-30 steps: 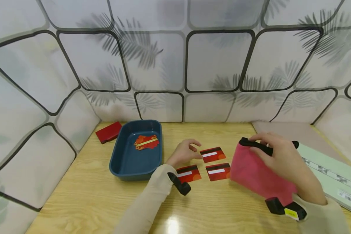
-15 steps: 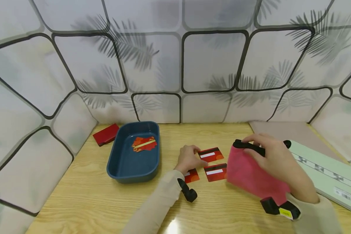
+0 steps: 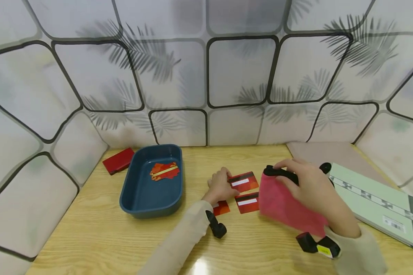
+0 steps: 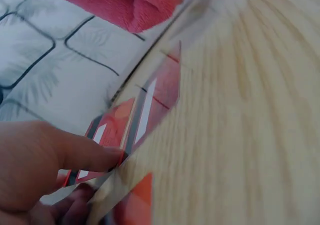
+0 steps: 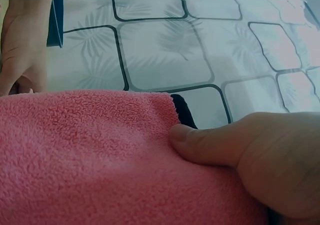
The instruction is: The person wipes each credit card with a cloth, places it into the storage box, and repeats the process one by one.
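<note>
Fingers of the left hand (image 3: 219,188) curled round the left end of the farthest card (image 3: 246,181) (right hand (image 3: 311,184) round pink cloth (image 3: 283,204)).

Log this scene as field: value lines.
left hand: at left edge of striped red rectangular card; pinch unclear
right hand: grips pink fuzzy cloth item by its black-edged top
cards: three, on pale wooden table
tray: blue, rounded rectangular; holds jagged red-gold flat piece
left of tray: flat red rectangular object
right: pale green flat rectangular object
</note>
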The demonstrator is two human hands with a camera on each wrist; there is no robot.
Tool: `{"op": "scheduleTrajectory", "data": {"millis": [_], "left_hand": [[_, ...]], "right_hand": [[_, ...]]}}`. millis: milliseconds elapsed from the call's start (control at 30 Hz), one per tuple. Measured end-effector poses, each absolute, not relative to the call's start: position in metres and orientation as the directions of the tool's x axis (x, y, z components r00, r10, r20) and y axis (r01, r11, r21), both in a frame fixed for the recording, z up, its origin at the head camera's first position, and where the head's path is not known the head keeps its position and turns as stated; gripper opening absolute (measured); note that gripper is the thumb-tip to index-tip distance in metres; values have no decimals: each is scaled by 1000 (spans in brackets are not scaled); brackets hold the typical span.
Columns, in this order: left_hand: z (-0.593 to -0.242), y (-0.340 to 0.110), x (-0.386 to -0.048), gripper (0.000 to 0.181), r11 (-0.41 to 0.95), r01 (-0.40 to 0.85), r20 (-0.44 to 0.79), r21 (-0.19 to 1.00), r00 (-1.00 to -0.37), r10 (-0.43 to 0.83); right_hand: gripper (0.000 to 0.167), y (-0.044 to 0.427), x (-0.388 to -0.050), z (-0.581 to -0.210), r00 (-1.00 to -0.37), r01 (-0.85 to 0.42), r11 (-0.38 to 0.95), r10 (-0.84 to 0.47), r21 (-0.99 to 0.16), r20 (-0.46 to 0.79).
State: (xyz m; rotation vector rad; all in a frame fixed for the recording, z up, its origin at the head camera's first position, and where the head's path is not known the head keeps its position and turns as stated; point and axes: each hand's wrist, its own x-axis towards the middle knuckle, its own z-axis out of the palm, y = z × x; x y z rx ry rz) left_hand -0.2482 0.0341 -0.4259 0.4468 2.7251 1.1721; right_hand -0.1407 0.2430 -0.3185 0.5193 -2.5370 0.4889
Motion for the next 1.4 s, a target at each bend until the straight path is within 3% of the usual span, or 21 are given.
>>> {"op": "scheduleTrajectory", "data": {"millis": [167,300,500,833,1400], "left_hand": [[-419,36,-254,46,615,304,-15,727,-889,458],[-412,34,-256,40,555,281,21,783,-903,428],[-399,21,-254,41,290,147,32,946,-930,367],[-380,13,-246,40,65,116,83,991,-921,380],[-363,11,-215,40,22,119,94,993,-873,478]], "right_hand": [[28,242,-140,-317,-805,-450,861,-276,-238,525],[26,240,-139,-317,-789,-464,859,-290,-216,542],[27,230,-141,-316,-764,-503,840,-322,-204,559],[29,214,-144,-309,-788,-489,832,-292,-263,542],[27,208,-158,-321,-760,-534,792,-298,-295,577]]}}
